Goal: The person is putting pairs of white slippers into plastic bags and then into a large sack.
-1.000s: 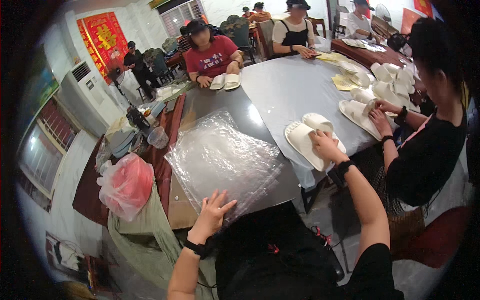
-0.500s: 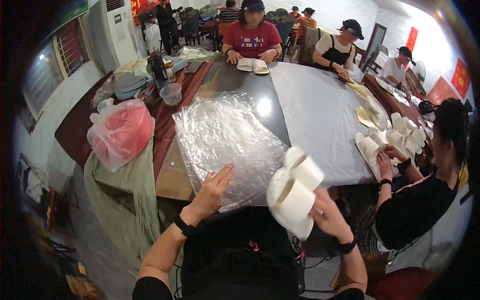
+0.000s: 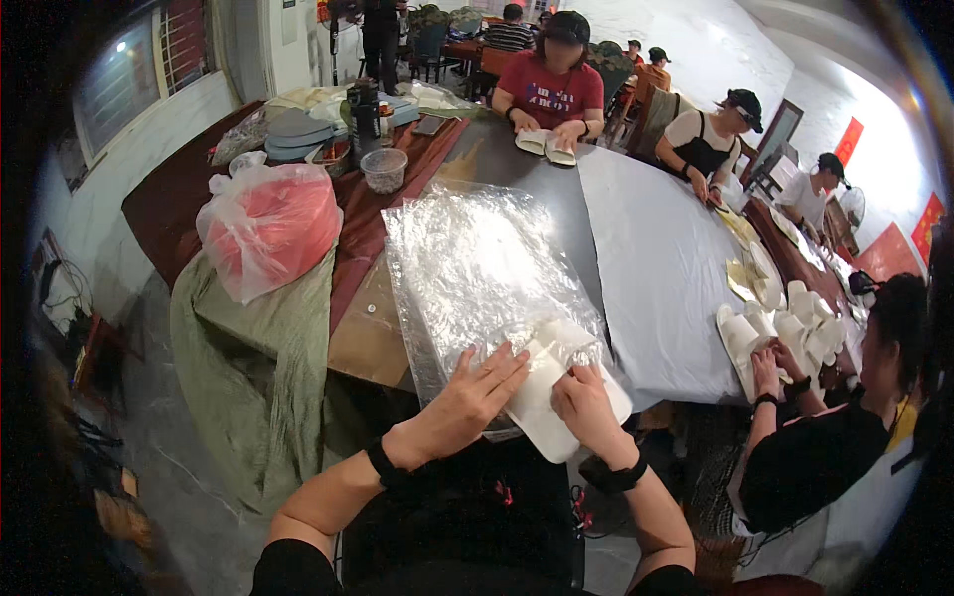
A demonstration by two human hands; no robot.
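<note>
A pair of white slippers (image 3: pixel 545 422) lies at the near edge of the table, soles partly over the edge. Their far ends seem to lie under film of the clear plastic bags (image 3: pixel 477 268), piled flat in front of me. My right hand (image 3: pixel 593 409) has its fingers curled closed on the slippers' right side; whether it also pinches film I cannot make out. Stretched out flat, the fingers of my left hand (image 3: pixel 475 392) rest on the film at the slippers' left side.
To the left are a red-filled plastic bag (image 3: pixel 268 228), a clear tub (image 3: pixel 384 171), a dark bottle (image 3: pixel 365 114) and green cloth (image 3: pixel 258 358). A co-worker at right handles several white slippers (image 3: pixel 795 333). Across the table, another person's hands touch white slippers (image 3: pixel 547 146).
My right hand has brought the slippers left and down onto the bags, from upright to lying flat. My left hand has moved right to meet them. The view has shifted slightly.
</note>
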